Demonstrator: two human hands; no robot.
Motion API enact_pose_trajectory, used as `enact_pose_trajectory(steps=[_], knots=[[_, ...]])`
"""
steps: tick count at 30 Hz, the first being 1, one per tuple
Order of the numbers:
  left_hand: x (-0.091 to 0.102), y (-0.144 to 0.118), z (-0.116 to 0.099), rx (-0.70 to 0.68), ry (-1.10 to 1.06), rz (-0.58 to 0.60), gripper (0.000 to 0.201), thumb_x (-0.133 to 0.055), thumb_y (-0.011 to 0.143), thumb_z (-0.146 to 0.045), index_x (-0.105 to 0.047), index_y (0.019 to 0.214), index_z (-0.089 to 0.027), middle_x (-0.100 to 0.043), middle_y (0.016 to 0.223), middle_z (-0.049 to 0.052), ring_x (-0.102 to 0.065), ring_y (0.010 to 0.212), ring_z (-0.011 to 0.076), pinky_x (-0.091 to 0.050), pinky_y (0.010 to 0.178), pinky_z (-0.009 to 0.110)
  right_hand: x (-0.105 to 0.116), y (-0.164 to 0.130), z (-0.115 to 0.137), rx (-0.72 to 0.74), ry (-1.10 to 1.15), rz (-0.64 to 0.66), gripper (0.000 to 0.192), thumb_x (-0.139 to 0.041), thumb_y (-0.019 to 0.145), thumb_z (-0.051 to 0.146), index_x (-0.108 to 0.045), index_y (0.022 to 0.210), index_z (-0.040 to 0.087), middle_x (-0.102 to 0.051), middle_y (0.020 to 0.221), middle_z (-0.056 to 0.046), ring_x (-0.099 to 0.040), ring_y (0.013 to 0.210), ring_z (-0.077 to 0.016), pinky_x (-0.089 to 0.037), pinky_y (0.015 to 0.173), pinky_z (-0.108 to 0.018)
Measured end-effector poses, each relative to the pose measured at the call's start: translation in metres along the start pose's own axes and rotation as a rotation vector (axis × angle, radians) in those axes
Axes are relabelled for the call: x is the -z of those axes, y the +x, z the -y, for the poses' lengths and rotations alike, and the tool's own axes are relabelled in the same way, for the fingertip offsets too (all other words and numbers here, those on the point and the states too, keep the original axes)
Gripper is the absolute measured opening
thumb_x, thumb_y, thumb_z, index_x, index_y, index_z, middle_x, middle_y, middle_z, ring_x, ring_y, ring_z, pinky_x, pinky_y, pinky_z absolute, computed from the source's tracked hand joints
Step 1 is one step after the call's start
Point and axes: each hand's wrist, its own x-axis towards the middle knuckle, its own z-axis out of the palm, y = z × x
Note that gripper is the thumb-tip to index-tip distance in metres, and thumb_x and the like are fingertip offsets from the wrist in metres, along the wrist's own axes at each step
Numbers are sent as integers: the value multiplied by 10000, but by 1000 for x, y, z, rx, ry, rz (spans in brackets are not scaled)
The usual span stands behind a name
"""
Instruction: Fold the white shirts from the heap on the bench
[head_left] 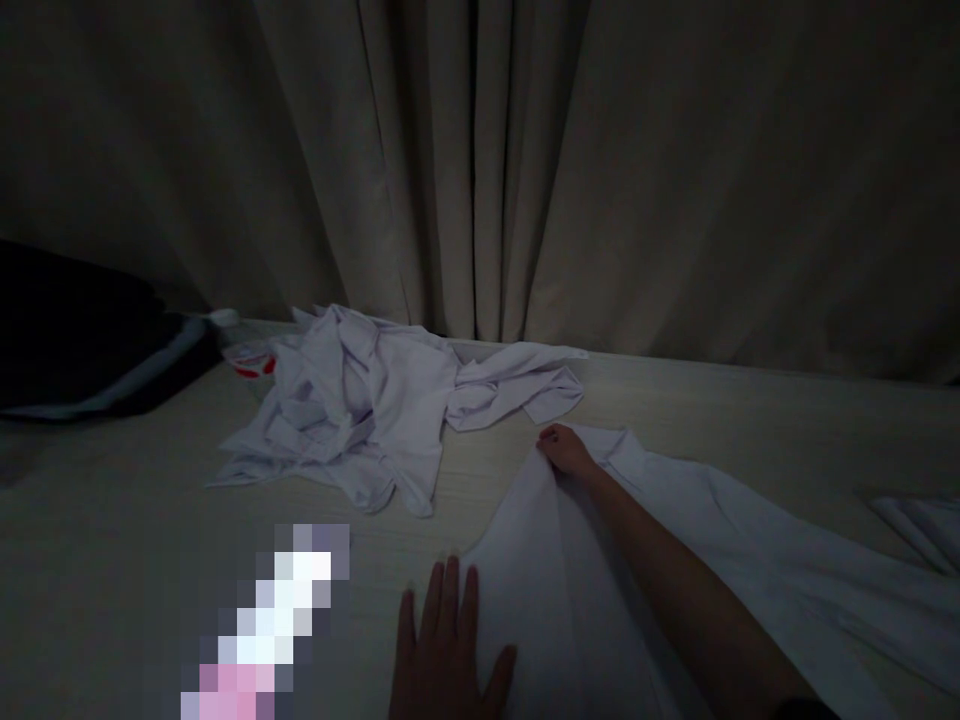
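A white garment (720, 530), which looks like a shirt, is spread over the pale surface in front of me, reaching off to the right. My right hand (566, 450) pinches its far edge and lifts the cloth a little, so that it slopes down toward me. Flat with fingers spread, my left hand (450, 640) lies at the garment's left edge, close to the bottom of the view. The rest of the garment runs partly behind my right forearm and out of the frame.
Crumpled white garments (360, 400) lie in a heap at the back, beside a clear bag with red marks (255, 362). Dark fabric (75, 340) is at the left. Another folded white cloth (919, 525) sits at the right edge. Curtains (450, 170) hang behind. A pixelated patch covers the lower left.
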Motion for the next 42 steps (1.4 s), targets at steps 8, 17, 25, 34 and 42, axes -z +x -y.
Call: enact_pose_trajectory(steps=[8, 17, 25, 34, 42], knots=[[-3, -2, 1, -4, 9, 13, 709, -357, 839, -608, -373, 1395, -169, -354, 1463, 174, -328, 1355, 341, -183, 1078, 597, 10, -11, 6, 182, -237, -14, 260, -489, 825, 174, -607, 1048, 233, -618, 1044, -64, -584, 895, -174, -398, 754, -267], [-4, -2, 5, -39, 37, -20, 728, -370, 832, -621, -381, 1392, -156, -384, 1447, 186, -359, 1337, 344, -195, 1073, 581, 13, -5, 2, 233, -354, -35, 149, -505, 847, 250, -646, 879, 214, -628, 920, -41, -582, 841, -150, -400, 712, -239], [1, -4, 2, -34, 45, -49, 726, -409, 824, -590, -359, 1403, -155, -391, 1450, 180, -331, 1352, 338, -126, 1104, 567, 12, -18, 8, 285, -374, -160, 295, -404, 889, 229, -573, 1121, 163, -609, 1130, -112, -546, 1051, -191, -403, 903, -290], [7, -4, -1, -8, 26, 7, 738, -393, 829, -592, -316, 1421, -158, -356, 1475, 169, -276, 1380, 329, -112, 1116, 557, -6, -53, -3, 536, -640, 41, 591, -266, 949, 463, -375, 1389, 84, -369, 1461, -151, -297, 1359, -266, -154, 1132, -459], [14, -1, -5, 0, 3, 50, 740, -374, 843, -585, -264, 1440, -161, -332, 1487, 175, -242, 1393, 331, -134, 1113, 575, 4, -43, -5, 473, -664, 52, 739, -278, 895, 615, -319, 1426, 103, -309, 1491, -152, -151, 1409, -299, -30, 1145, -501]])
